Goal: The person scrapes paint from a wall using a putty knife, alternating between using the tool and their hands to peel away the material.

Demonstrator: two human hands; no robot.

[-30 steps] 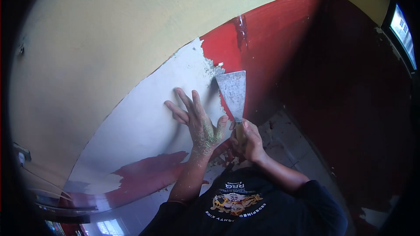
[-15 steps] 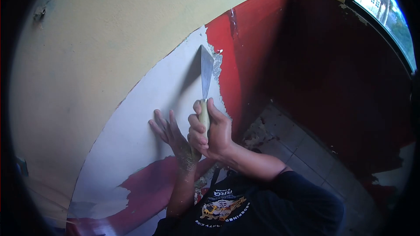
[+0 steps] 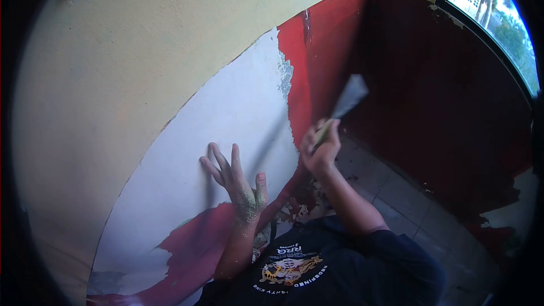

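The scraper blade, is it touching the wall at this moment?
Apart. The head view shows the right hand holding the scraper lifted away from the wall, its blurred blade in front of the red paint. The left hand lies flat on the wall.

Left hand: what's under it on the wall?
The left hand lies flat on the scraped white patch, just above leftover red paint. The wall directly beneath the palm is covered, so its state cannot be seen.

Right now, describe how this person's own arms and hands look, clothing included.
Both forearms are bare below dark sleeves. The left hand is dusted with pale greenish paint flecks across its back and wrist. The right hand looks cleaner. The dark shirt carries a printed graphic with lettering.
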